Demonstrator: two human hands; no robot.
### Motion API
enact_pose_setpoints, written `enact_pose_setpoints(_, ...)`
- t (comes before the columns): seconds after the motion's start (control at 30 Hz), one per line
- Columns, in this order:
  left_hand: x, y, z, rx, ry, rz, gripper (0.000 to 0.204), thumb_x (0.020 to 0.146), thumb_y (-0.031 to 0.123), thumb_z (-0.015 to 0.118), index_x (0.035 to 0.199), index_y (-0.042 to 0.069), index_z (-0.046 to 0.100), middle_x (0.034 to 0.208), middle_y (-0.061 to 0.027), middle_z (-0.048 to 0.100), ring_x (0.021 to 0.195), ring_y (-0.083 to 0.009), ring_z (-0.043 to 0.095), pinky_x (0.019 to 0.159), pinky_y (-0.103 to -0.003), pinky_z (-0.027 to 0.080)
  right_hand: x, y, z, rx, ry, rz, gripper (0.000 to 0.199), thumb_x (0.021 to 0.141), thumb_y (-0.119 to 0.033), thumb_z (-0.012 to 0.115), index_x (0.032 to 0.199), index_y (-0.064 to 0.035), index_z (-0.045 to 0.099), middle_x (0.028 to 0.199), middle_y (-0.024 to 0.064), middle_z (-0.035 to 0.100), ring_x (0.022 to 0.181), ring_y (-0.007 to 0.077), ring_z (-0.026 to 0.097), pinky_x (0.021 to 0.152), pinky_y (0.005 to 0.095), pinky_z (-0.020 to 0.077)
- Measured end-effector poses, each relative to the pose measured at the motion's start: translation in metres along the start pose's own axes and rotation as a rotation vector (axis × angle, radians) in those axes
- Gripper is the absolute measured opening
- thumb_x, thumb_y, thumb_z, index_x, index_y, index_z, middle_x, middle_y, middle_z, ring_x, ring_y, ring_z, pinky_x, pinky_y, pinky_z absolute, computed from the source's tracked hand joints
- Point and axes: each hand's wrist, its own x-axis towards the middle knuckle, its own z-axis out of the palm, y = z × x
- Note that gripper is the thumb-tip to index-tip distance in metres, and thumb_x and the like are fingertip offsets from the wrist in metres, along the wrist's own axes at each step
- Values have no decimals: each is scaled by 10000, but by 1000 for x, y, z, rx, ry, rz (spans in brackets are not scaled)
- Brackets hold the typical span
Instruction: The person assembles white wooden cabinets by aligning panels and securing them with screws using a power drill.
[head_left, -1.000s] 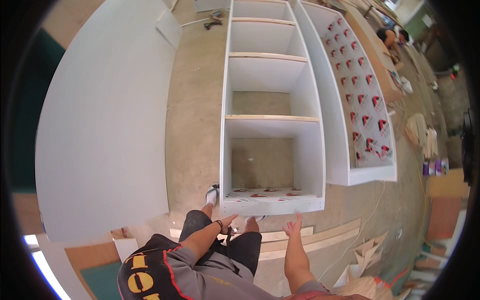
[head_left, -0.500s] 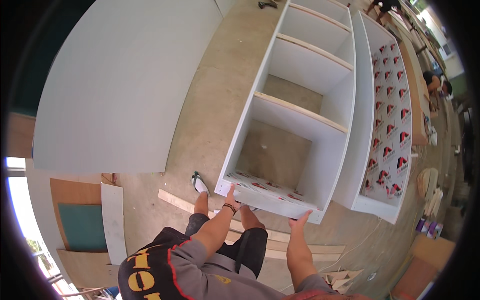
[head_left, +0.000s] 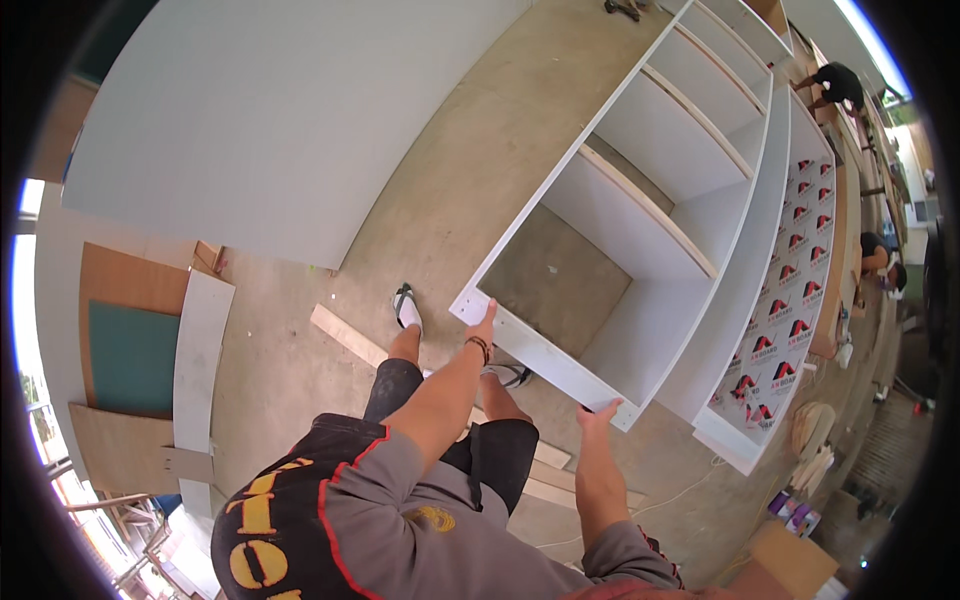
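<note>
A large white panel (head_left: 270,120) is lying flat across the upper left of the frame, on the plywood floor (head_left: 440,200). To its right, a tall white shelf cabinet (head_left: 650,210) is running from the centre toward the upper right, its open compartments facing up and its near end lifted off the floor in the person's hands. Beside it, a second white cabinet (head_left: 790,290) with red-and-white printed backing is lying along the right. At the centre, the left hand (head_left: 483,322) is closing its grip over the cabinet's near left corner, fingers wrapped on the edge. Lower right of centre, the right hand (head_left: 598,412) is gripping the near right corner the same way
</note>
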Motion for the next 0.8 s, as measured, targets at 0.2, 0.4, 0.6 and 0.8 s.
enact_pose_setpoints(0.2, -7, 97, -34, 166, 1, 6, 1036, 608, 743, 752, 1251, -49, 573, 1128, -165, 652, 926, -252, 650, 701, -372, 542, -19, 59, 37, 27, -3, 21, 681, 910, -692, 396, 1344, -173, 474, 1348, 51, 530, 1232, 310, 494, 1032, 521, 405)
enact_pose_setpoints(0.4, 110, 154, -91, 193, 120, 229, 866, 665, 816, 631, 1091, 62, 649, 915, -98, 671, 609, -187, 605, 471, -313, 433, -56, 151, 112, 2, -18, 84, 686, 910, -699, 377, 1352, -183, 467, 1350, 41, 524, 1246, 298, 482, 1038, 521, 391)
enact_pose_setpoints(0.6, 140, 220, -105, 303, -65, 124, 1073, 637, 791, 679, 1298, -44, 545, 1237, -172, 607, 1041, -273, 616, 841, -386, 507, -45, 216, 128, 97, 16, 59, 685, 893, -707, 397, 1347, -199, 473, 1381, 23, 487, 1270, 282, 441, 1043, 531, 371)
enact_pose_setpoints(0.8, 224, 261, -132, 259, -97, 123, 943, 637, 827, 644, 1149, 35, 650, 900, -82, 649, 599, -179, 537, 513, -332, 427, -41, 283, 164, 126, -12, 69, 701, 896, -712, 392, 1353, -187, 471, 1371, 37, 501, 1255, 292, 464, 1033, 524, 389)
